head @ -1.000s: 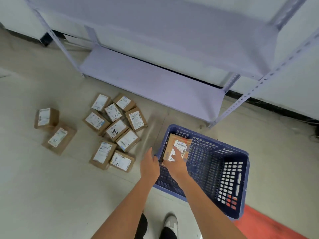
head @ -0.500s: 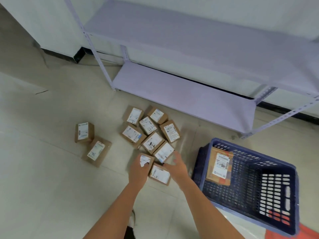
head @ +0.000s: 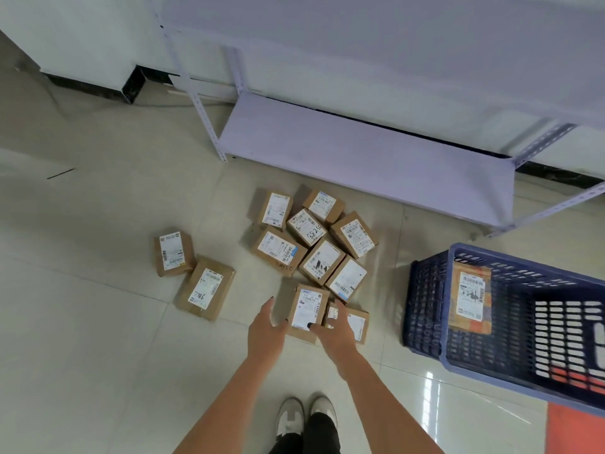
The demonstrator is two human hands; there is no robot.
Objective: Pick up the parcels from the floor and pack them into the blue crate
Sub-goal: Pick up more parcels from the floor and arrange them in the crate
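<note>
Several brown cardboard parcels (head: 307, 237) with white labels lie clustered on the tiled floor, and two more (head: 196, 273) lie apart to the left. My right hand (head: 337, 329) grips the nearest parcel (head: 306, 306), thumb on its label and fingers down its right side. My left hand (head: 266, 329) is beside that parcel's left edge with straight fingers. Another parcel (head: 358, 322) lies partly under my right hand. The blue crate (head: 425, 290) stands on the floor to the right, with one parcel (head: 471, 298) leaning inside against its far wall.
A pale metal shelf rack (head: 360, 152) stands against the wall just beyond the parcels, its lowest shelf close to the floor. My shoes (head: 307, 417) are at the bottom edge. An orange-red mat (head: 576, 430) lies at the bottom right beside the crate.
Both hands left the crate, where one parcel now leans, and moved left to the floor pile. My right hand has taken hold of the nearest parcel; the view swung left.
</note>
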